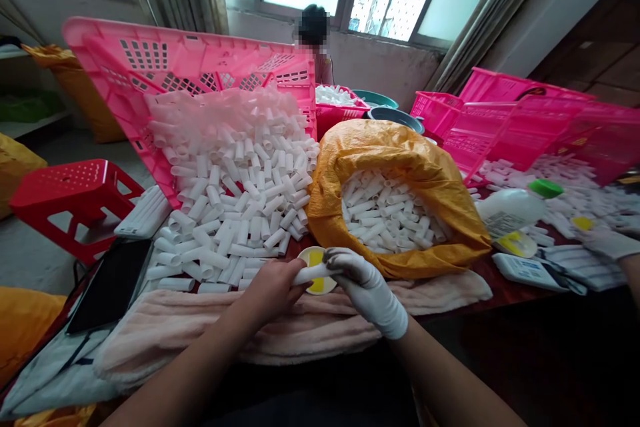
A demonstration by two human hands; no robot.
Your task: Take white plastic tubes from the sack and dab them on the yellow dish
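My left hand (273,288) is bare and closed around one end of a short white tube (310,273). My right hand (363,287), in a white glove, pinches the other end of the same tube. Both hands hover over a pale pink towel (310,327) at the table's near edge. Just behind the tube lies a small round dish (315,259) with yellow inside. A heap of white tubes (235,213) spills from a tipped pink basket (165,73) to the left. An orange bag (395,153) filled with more tubes sits to the right.
A black tablet (110,283) lies at the left, a red stool (70,203) beyond it. At the right are a white bottle with a green cap (515,207), more pink baskets (525,120) and another person's gloved hand (607,240). A person sits by the window (315,40).
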